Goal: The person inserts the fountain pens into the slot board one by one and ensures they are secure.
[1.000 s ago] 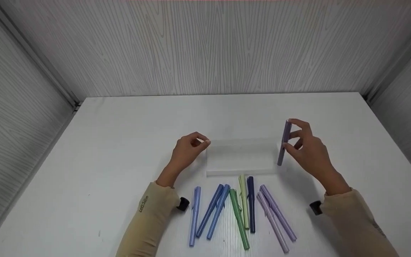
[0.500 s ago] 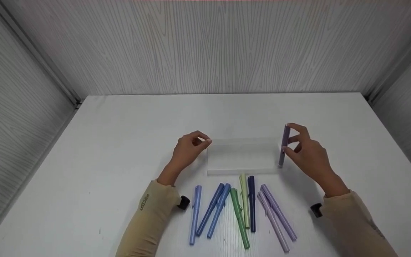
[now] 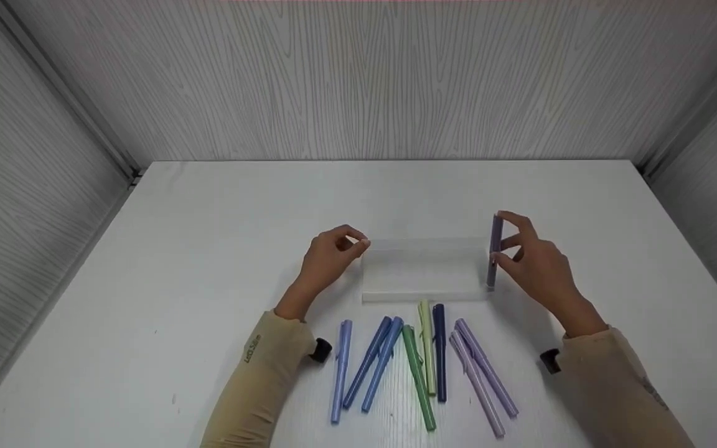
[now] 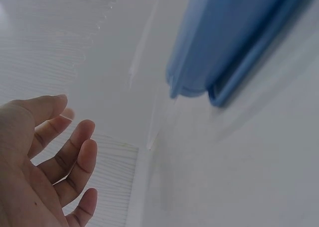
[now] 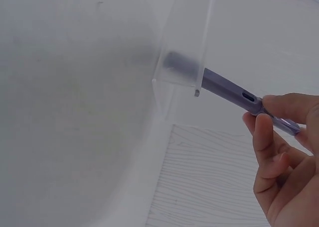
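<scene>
A clear plastic box lies on the white table in the head view. My left hand pinches its far left corner between thumb and forefinger. At the opposite end, my right hand holds a purple pen nearly upright, with fingers and thumb along its upper part. The right wrist view shows the lower end of the pen blurred behind the see-through wall of the box. In the left wrist view, the left thumb and forefinger meet at the box's thin edge.
In front of the box lie several capped pens: a light blue pen, two blue pens, a green pen, a lime pen, a navy pen and two lilac pens. Wood-grain panels enclose the table.
The purple pen has shifted slightly left in my right hand and stands more upright, against the box's right end. My left hand stays at the box corner.
</scene>
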The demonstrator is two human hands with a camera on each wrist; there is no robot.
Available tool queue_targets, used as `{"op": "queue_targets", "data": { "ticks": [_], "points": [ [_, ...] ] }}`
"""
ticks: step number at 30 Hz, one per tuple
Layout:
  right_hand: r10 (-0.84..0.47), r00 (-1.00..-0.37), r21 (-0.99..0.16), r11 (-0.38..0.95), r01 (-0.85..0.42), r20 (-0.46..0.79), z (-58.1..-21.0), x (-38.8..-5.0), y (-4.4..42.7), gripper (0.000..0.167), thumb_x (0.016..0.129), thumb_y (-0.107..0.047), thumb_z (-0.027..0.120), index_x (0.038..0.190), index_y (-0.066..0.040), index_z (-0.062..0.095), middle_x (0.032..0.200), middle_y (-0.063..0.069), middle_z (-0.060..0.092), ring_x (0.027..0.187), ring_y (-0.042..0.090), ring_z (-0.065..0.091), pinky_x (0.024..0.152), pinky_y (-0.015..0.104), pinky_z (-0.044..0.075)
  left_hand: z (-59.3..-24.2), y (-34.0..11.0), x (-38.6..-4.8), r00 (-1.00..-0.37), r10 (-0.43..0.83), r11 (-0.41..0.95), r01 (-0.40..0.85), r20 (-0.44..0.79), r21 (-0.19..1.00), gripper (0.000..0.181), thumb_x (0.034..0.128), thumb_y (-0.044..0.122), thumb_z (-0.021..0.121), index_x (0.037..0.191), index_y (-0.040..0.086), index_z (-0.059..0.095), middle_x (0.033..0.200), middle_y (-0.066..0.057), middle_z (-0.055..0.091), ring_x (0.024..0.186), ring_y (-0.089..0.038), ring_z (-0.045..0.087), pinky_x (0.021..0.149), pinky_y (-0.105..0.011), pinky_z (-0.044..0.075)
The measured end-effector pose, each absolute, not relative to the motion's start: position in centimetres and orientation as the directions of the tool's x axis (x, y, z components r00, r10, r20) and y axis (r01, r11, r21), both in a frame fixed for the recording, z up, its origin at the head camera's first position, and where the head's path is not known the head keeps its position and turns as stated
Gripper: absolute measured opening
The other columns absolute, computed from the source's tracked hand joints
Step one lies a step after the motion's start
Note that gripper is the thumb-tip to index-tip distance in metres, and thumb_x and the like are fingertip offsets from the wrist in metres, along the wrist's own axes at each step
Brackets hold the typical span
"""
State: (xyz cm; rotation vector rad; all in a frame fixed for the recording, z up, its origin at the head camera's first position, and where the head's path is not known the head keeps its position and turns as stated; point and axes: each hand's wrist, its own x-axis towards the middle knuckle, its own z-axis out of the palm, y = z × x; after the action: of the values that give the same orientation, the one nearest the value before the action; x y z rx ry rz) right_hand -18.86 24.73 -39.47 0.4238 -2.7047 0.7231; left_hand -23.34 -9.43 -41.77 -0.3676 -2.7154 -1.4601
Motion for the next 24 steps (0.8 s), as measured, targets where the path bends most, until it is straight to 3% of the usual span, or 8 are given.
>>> {"op": "queue_targets", "data": {
  "ticks": [24],
  "points": [
    [-0.217,-0.943,-0.443,0.84,-0.312,0.253,-39.42,-19.74,25.16,0.069,0.092,-0.017,0.066,0.149,-0.017,0.027,0.098,0.014,0.07,0.065,0.021,0.061,0.048,0.028,0.039,-41.94,-9.37,-23.45,-0.972,0.189,0.534,0.223,0.142,0.816,0.02,0.0929,0.034,0.064,0.102,0.018,0.071,0.08,-0.015,0.069,0.06,-0.011,0.048,0.055,-0.025,0.037]
  ]
}}
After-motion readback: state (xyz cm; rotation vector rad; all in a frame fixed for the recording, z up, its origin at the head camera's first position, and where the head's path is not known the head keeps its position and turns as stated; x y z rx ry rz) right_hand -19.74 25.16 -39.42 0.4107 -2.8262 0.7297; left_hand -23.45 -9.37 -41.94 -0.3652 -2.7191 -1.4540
